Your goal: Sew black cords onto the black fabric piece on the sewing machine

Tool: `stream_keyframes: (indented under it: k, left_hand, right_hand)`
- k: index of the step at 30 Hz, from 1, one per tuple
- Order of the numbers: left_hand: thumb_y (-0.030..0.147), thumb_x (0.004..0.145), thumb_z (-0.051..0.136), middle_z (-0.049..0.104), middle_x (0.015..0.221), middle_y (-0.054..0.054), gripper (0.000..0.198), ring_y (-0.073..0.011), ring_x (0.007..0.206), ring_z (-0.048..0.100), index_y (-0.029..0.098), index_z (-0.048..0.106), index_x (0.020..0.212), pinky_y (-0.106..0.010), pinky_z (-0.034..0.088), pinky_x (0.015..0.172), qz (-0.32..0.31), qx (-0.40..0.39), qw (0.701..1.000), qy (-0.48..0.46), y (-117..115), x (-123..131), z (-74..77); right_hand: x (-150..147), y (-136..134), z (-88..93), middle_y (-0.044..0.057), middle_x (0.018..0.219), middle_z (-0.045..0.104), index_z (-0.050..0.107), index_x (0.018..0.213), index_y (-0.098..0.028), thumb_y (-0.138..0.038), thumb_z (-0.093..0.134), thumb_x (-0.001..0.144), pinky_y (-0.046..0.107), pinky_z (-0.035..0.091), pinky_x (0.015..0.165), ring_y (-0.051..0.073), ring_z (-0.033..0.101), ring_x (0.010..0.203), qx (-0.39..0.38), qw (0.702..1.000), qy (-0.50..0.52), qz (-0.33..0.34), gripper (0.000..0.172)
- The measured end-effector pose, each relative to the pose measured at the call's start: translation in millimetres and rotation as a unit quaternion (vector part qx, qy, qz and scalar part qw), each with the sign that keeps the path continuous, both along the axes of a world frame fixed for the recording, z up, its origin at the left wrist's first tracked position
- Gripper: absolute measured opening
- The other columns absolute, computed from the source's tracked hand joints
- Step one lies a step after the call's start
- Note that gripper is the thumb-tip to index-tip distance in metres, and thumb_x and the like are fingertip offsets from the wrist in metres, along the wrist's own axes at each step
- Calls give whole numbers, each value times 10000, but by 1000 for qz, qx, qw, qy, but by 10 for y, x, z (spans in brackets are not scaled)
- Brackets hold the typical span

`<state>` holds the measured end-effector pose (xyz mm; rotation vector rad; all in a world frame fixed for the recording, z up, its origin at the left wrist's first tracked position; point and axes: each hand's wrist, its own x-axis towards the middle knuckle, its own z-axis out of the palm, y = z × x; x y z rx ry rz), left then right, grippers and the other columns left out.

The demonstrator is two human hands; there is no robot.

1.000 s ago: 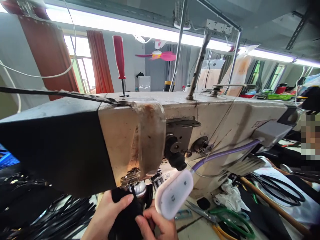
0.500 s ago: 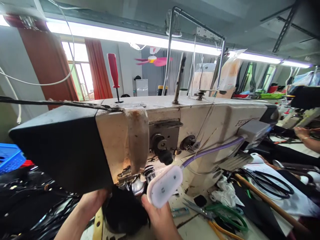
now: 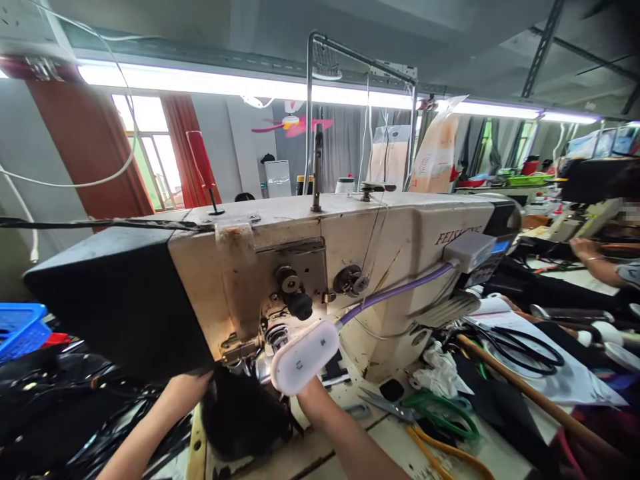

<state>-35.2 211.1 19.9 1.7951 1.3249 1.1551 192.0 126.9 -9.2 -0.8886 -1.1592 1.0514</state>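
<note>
A sewing machine (image 3: 395,253) with a cream body and a black end cover fills the middle of the head view. Below its needle area bulges a piece of black material (image 3: 245,420). My left hand (image 3: 193,385) is at the left edge of this material, its fingers hidden under the black cover. On the other side, my right hand (image 3: 311,395) reaches in behind the white lamp (image 3: 306,357), which hides its fingers. Whether either hand grips the material cannot be made out. The lamp hangs on a purple flexible neck (image 3: 395,290).
Green-handled scissors (image 3: 440,410) lie right of my right forearm, near black-handled scissors (image 3: 525,350) on white paper. A wooden stick (image 3: 530,393) lies between them. A red screwdriver (image 3: 201,160) stands on the machine. At far right is another person's hand (image 3: 585,250); at left, a blue basket (image 3: 20,330).
The view has shifted, so the machine sits further left. My right hand has gone further in behind the lamp, and more of its forearm shows. My left hand stays by the black material.
</note>
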Motion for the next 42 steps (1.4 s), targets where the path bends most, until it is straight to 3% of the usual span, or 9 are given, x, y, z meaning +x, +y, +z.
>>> stream_keyframes:
  k: [3, 6, 9, 12, 17, 20, 30, 34, 42]
  left_hand:
    - [504, 725, 721, 672, 637, -29, 301, -221, 660, 645, 205, 691, 738, -286, 519, 607, -20, -41, 997, 69, -350, -394, 106]
    - [569, 785, 614, 749, 813, -57, 391, -226, 738, 677, 219, 737, 911, -297, 543, 697, -103, -101, 989, 30, -703, -538, 272]
    - [492, 826, 599, 762, 989, -76, 406, -243, 923, 697, 241, 702, 1128, -323, 532, 848, -197, -116, 974, 8, -837, -356, 426]
    - [434, 860, 555, 737, 704, -32, 291, -186, 694, 678, 232, 754, 926, -266, 513, 701, -194, -11, 971, 141, -775, -51, 481]
    - [471, 875, 532, 752, 847, 0, 283, -199, 768, 662, 278, 734, 831, -303, 456, 755, -73, 99, 963, 241, -748, 259, 377]
    - [448, 880, 524, 754, 876, 7, 257, -220, 799, 660, 288, 722, 841, -340, 436, 791, -47, 111, 961, 248, -828, 318, 345]
    - [507, 664, 707, 721, 899, -95, 440, -367, 1074, 591, 202, 721, 981, -526, 292, 1091, 62, 26, 998, -10, -694, 405, 169]
    - [479, 713, 636, 723, 998, -118, 482, -356, 1158, 557, 153, 688, 1064, -479, 337, 1080, -64, -95, 988, -105, -619, 479, 150]
    - [479, 703, 615, 730, 1014, -127, 496, -362, 1158, 567, 130, 693, 1048, -481, 365, 1065, -18, -116, 986, -120, -669, 561, 104]
  right_hand:
    - [-21, 0, -8, 68, 1000, 731, 730, 968, -206, -499, 652, 780, 447, 484, 946, 280, 656, 1021, -12, 1000, 19, 3, 357]
    - [-56, -2, -15, 68, 1061, 719, 727, 965, -203, -480, 656, 763, 449, 425, 1024, 278, 624, 1084, -20, 999, 36, -9, 350]
    - [-74, 0, -84, 73, 1057, 721, 723, 967, -194, -446, 658, 755, 436, 439, 1016, 277, 626, 1080, -28, 998, 36, -40, 335]
    - [-45, -17, -201, 100, 1038, 722, 699, 1030, -174, -394, 643, 794, 425, 492, 953, 275, 653, 1028, 4, 993, -40, -109, 327]
    - [17, -163, -124, 92, 981, 706, 666, 1074, -214, -158, 601, 837, 453, 473, 957, 250, 655, 962, 296, 866, -272, -298, 252]
    - [-16, -237, 109, 83, 952, 713, 653, 1034, -213, -135, 585, 843, 433, 510, 893, 252, 664, 938, 366, 819, -360, -258, 217]
    - [-164, -209, 285, 92, 769, 729, 665, 881, -181, -312, 493, 924, 309, 588, 594, 223, 697, 658, 213, 887, -355, -205, 220]
    - [-51, -163, 166, 71, 833, 745, 688, 960, -215, -300, 531, 923, 320, 605, 688, 228, 716, 748, 187, 891, -370, -187, 182]
    - [272, -71, -69, 76, 1150, 711, 581, 1322, -191, -182, 558, 850, 390, 484, 1039, 258, 676, 1060, 375, 816, -427, -101, 473]
